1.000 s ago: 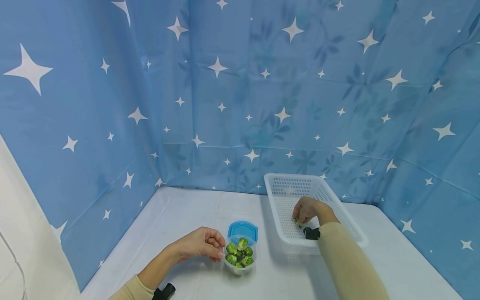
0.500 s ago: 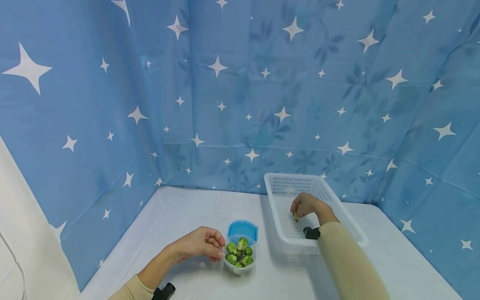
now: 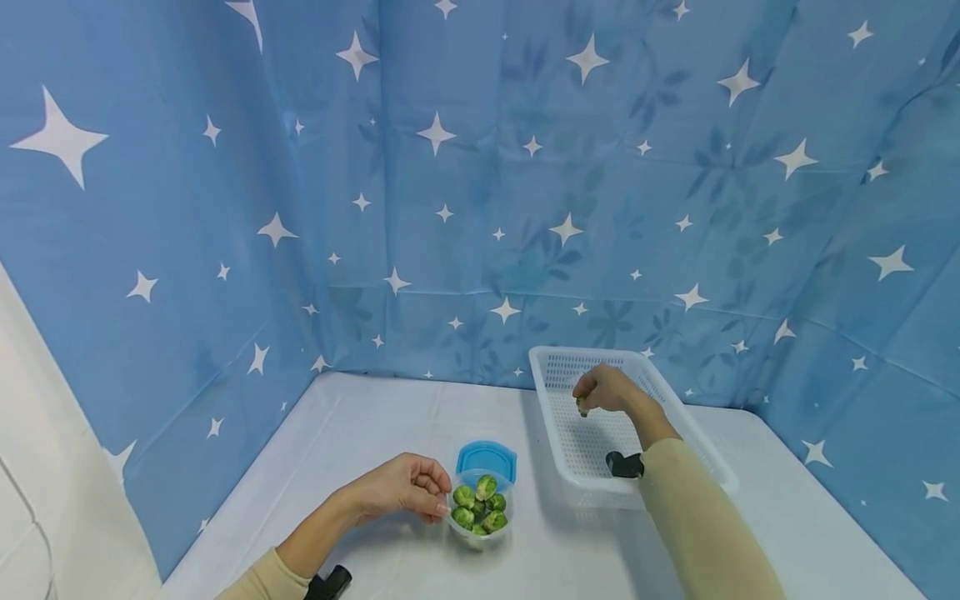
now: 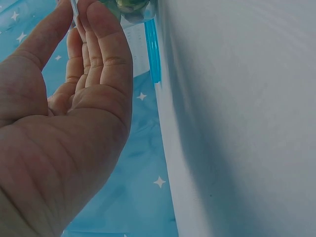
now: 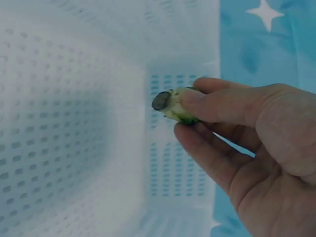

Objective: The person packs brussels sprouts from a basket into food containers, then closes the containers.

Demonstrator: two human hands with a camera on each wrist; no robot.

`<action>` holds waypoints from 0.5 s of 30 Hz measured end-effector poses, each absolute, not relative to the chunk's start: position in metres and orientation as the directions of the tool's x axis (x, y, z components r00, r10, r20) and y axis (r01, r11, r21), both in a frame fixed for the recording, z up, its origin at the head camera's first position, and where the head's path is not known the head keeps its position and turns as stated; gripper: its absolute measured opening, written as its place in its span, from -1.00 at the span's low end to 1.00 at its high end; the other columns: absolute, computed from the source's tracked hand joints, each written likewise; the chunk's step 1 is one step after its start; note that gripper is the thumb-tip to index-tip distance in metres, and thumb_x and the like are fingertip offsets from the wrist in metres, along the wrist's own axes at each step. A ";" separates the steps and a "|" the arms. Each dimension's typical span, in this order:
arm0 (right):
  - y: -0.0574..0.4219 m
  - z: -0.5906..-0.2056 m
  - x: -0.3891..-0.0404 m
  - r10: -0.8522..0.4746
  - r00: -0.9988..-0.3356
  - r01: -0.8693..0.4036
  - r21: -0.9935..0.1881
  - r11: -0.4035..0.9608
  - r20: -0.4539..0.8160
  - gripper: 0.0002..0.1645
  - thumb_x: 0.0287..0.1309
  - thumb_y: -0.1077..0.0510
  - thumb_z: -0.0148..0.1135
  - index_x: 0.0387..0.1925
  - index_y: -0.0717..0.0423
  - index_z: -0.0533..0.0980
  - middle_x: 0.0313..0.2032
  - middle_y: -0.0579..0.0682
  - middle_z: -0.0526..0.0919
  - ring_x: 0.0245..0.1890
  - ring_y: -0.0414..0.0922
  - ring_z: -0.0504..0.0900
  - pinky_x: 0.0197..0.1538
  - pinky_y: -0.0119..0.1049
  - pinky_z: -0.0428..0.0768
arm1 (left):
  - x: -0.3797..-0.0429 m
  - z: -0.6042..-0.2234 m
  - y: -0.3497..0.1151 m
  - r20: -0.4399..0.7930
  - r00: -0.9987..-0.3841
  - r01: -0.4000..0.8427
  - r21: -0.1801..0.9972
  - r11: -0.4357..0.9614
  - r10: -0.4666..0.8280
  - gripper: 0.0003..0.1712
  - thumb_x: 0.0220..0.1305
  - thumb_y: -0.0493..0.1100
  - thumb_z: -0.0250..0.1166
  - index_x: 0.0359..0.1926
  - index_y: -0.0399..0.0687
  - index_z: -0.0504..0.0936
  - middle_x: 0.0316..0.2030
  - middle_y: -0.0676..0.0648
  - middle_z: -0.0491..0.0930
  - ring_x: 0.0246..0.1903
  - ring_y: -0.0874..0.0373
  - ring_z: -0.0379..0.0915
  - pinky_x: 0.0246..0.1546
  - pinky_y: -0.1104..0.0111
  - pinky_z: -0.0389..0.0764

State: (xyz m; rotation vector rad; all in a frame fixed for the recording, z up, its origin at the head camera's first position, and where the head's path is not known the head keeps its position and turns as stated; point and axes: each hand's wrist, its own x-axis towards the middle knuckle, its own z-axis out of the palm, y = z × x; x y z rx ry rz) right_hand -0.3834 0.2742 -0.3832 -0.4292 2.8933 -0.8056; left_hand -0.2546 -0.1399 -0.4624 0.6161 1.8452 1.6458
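Several green Brussels sprouts (image 3: 480, 506) fill a small clear plastic container (image 3: 480, 540) in the head view. My left hand (image 3: 401, 490) pinches that container's rim between thumb and fingertips on its left side. Over the white basket (image 3: 564, 450) my right hand (image 3: 611, 390) holds one Brussels sprout (image 5: 175, 104) between thumb and fingers. Its brown cut stem end points away from the palm in the right wrist view. Above the basket floor, this sprout casts a shadow with the hand. In the left wrist view the container and its sprouts (image 4: 136, 7) show only at the top edge.
A blue lid (image 3: 486, 458) lies behind the container on the white table (image 3: 405, 417). The perforated basket has raised walls and stands to the right. A blue star-patterned curtain (image 3: 450, 192) hangs behind the table. Black wrist-worn devices (image 3: 624, 465) show at both wrists.
My right hand has risen with the Brussels sprout from the basket floor, moving slightly left and farther back. The left hand and the container have stayed in place.
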 end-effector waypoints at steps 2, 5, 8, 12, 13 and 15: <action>0.269 -0.376 -0.384 -0.323 -0.946 -0.281 -0.528 0.802 0.013 -0.71 0.23 0.34 0.41 0.00 0.30 0.71 -0.08 0.17 0.78 -0.02 0.14 0.72 0.03 0.08 0.73 | -0.254 -0.462 -0.140 -0.120 -0.721 -0.042 0.991 0.130 0.682 -0.56 0.29 -0.24 0.47 0.06 -0.46 0.57 -0.33 -0.04 0.73 -0.33 0.14 0.72 -0.17 0.21 0.79; 0.260 -0.365 -0.382 -0.354 -0.932 -0.338 -0.539 0.772 0.078 -0.75 0.25 0.34 0.40 -0.04 0.27 0.73 -0.09 0.17 0.78 -0.06 0.09 0.73 0.00 0.04 0.74 | -0.254 -0.462 -0.141 -0.117 -0.717 -0.040 0.991 0.128 0.687 -0.56 0.29 -0.24 0.47 0.06 -0.46 0.57 -0.33 -0.04 0.72 -0.33 0.14 0.72 -0.17 0.21 0.79; 0.249 -0.353 -0.379 -0.390 -0.912 -0.391 -0.546 0.741 0.125 -0.76 0.27 0.34 0.39 -0.04 0.26 0.73 -0.10 0.16 0.78 -0.13 0.02 0.73 -0.04 -0.02 0.74 | -0.254 -0.463 -0.141 -0.113 -0.713 -0.035 0.991 0.126 0.692 -0.56 0.29 -0.23 0.47 0.06 -0.45 0.58 -0.32 -0.03 0.72 -0.33 0.15 0.72 -0.16 0.22 0.79; 0.232 -0.339 -0.371 -0.431 -0.886 -0.449 -0.541 0.711 0.170 -0.75 0.28 0.33 0.38 -0.01 0.27 0.72 -0.12 0.14 0.77 -0.17 -0.03 0.72 -0.07 -0.07 0.73 | -0.254 -0.463 -0.140 -0.108 -0.713 -0.033 0.992 0.121 0.693 -0.56 0.29 -0.23 0.48 0.05 -0.44 0.58 -0.33 -0.03 0.73 -0.33 0.15 0.71 -0.17 0.22 0.79; 0.228 -0.336 -0.369 -0.439 -0.880 -0.462 -0.537 0.705 0.181 -0.75 0.28 0.33 0.38 -0.01 0.26 0.72 -0.13 0.13 0.77 -0.17 -0.04 0.72 -0.07 -0.08 0.73 | -0.254 -0.463 -0.140 -0.105 -0.713 -0.031 0.992 0.119 0.693 -0.56 0.28 -0.23 0.48 0.04 -0.44 0.58 -0.33 -0.03 0.73 -0.33 0.15 0.72 -0.17 0.22 0.79; 0.220 -0.330 -0.365 -0.452 -0.868 -0.489 -0.521 0.700 0.206 -0.74 0.28 0.33 0.38 -0.01 0.24 0.72 -0.14 0.10 0.77 -0.16 -0.05 0.71 -0.07 -0.09 0.72 | -0.254 -0.463 -0.141 -0.101 -0.713 -0.028 0.993 0.115 0.694 -0.56 0.28 -0.22 0.48 0.04 -0.45 0.58 -0.32 -0.03 0.73 -0.33 0.15 0.72 -0.17 0.22 0.79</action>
